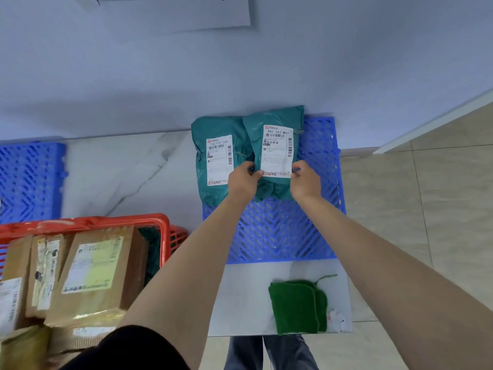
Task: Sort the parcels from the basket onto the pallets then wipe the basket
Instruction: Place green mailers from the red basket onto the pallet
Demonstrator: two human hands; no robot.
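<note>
A person's left hand (pixel 244 180) and right hand (pixel 305 180) each pinched a near corner of a teal parcel (pixel 274 134), setting it on the blue pallet (pixel 280 231) beside another teal parcel (pixel 213 134) already lying there. The red basket (pixel 160 222), near left, was packed with brown parcels (pixel 98 265), so most sorting seemed unfinished. A folded green cloth (pixel 296 303) lay unused on the tabletop (pixel 240 297); wiping had not begun.

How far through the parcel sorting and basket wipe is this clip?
Early. One teal parcel lies on the blue pallet. Both hands, left hand and right hand, hold a second teal parcel there. Brown parcels remain in the red basket; the green cloth lies untouched.
</note>
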